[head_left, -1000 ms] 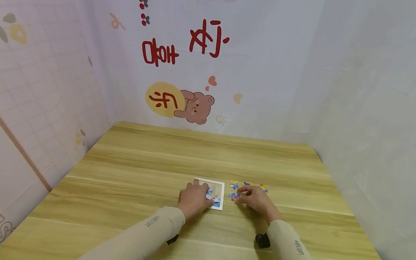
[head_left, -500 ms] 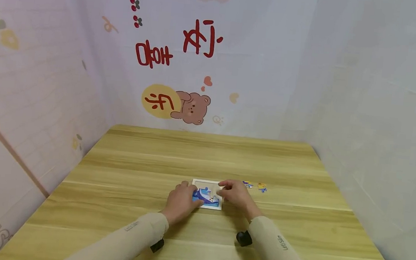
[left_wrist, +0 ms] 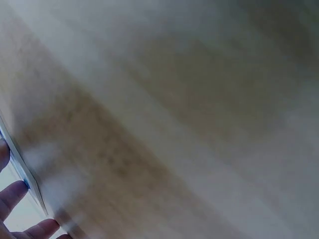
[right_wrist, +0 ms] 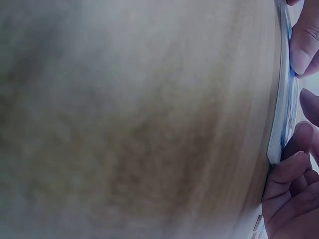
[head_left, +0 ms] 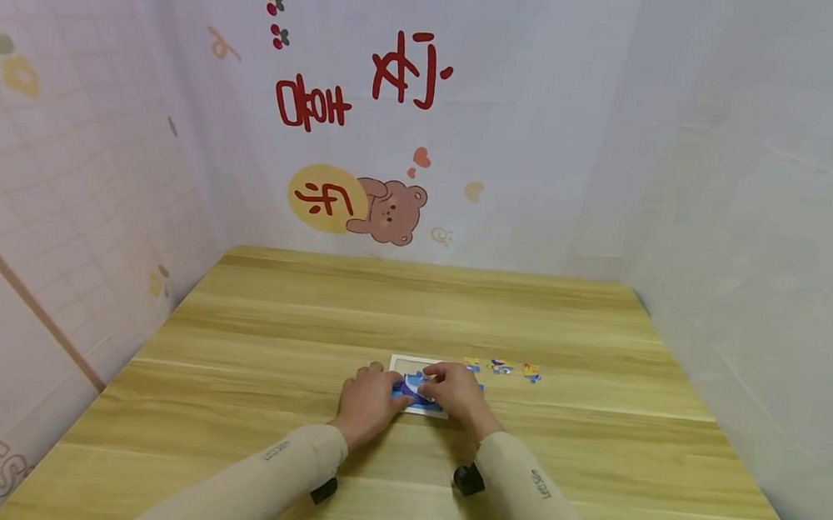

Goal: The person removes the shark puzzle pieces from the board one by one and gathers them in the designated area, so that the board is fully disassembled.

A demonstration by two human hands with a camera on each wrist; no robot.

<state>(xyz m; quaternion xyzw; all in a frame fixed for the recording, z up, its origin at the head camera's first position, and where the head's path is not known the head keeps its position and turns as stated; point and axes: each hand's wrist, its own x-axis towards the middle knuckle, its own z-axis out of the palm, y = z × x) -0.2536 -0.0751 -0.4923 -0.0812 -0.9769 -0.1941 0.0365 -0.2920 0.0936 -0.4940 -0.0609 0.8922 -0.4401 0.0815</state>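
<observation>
In the head view, a small white-framed jigsaw puzzle (head_left: 407, 359) lies on the table, blue and white pieces (head_left: 410, 385) filling its lower part. My left hand (head_left: 367, 403) rests at the frame's left side, thumb and forefinger over the pieces. The left wrist view shows fingertips (left_wrist: 19, 188) on the frame's edge (left_wrist: 25, 172). From the right, my right hand (head_left: 456, 394) reaches over the frame, thumb and forefinger bent close together above the pieces. In the right wrist view its fingertips (right_wrist: 301, 137) stand just over the puzzle; whether a piece is between them cannot be told.
Right of the frame lie several loose puzzle pieces: a yellow-and-blue one (head_left: 472, 362), others farther right (head_left: 501, 367) (head_left: 531, 373), and a blue one (head_left: 481, 388) partly behind my right hand. The wood-patterned table (head_left: 291, 307) meets a printed cloth backdrop (head_left: 534, 137) behind.
My right hand has moved left from the loose pieces to over the frame. My left hand has shifted slightly left and uncovered more of the blue picture.
</observation>
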